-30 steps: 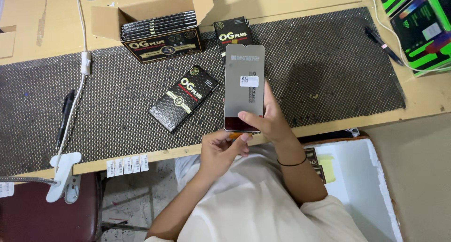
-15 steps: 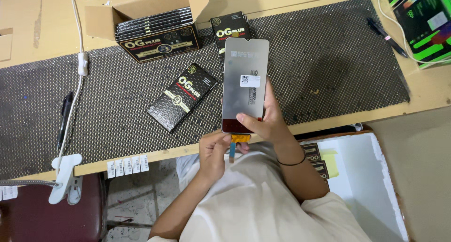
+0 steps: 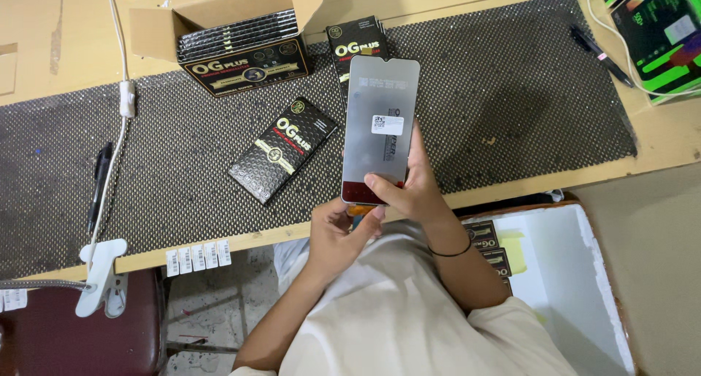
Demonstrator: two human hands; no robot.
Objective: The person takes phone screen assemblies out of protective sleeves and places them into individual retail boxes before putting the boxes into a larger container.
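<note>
Our right hand [image 3: 412, 190] raised in front of us, fingers curled closed in a grip, thumb across the front, a dark band at our wrist, our left hand [image 3: 337, 233] just below it, fingertips pinching upward, both forearms bent inward.

Black pen [image 3: 602, 55], white clamp [image 3: 102, 276]

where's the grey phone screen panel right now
Head view, centre: the grey screen panel is held upright by the right hand, left hand at its lower edge.

head cam | looks steeply down from above | close over the desk [image 3: 511, 25] edge | one view only
</note>
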